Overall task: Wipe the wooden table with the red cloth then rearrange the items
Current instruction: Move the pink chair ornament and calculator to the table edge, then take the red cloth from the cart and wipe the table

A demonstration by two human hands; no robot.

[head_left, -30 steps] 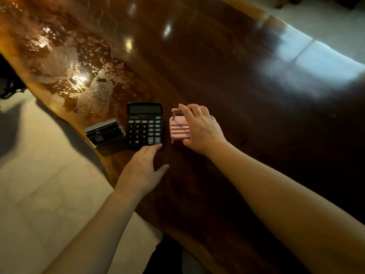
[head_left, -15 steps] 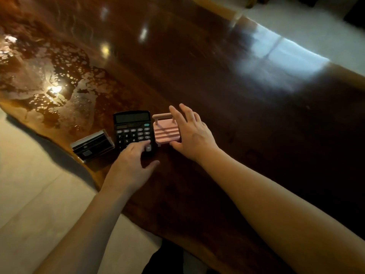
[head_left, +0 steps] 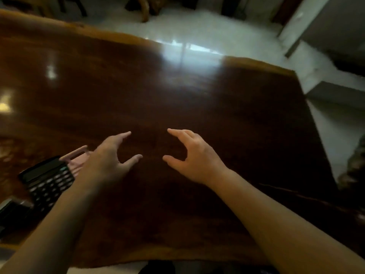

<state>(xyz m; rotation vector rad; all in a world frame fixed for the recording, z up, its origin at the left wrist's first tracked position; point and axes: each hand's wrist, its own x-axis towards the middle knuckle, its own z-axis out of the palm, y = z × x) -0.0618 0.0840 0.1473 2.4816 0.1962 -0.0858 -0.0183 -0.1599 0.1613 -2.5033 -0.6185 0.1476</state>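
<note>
The dark wooden table (head_left: 197,99) fills most of the view. A black calculator (head_left: 46,179) lies near the table's left front edge. A small pink suitcase-shaped item (head_left: 76,158) lies beside it, partly hidden by my left wrist. A dark flat box (head_left: 11,209) sits at the far left edge. My left hand (head_left: 110,157) hovers over the table with fingers spread, holding nothing. My right hand (head_left: 192,157) hovers a little to its right, also with fingers apart and nothing in it. No red cloth is in view.
Pale tiled floor (head_left: 197,26) lies beyond the table's far edge, with dark furniture legs (head_left: 146,8) at the top. A grey cabinet (head_left: 335,26) and a low grey step (head_left: 335,93) stand at the right. A mottled dark object (head_left: 353,169) sits at the right edge.
Both hands have let go of the calculator and the pink item and moved right over bare table. The view has swung to the right, so the items now sit at the left.
</note>
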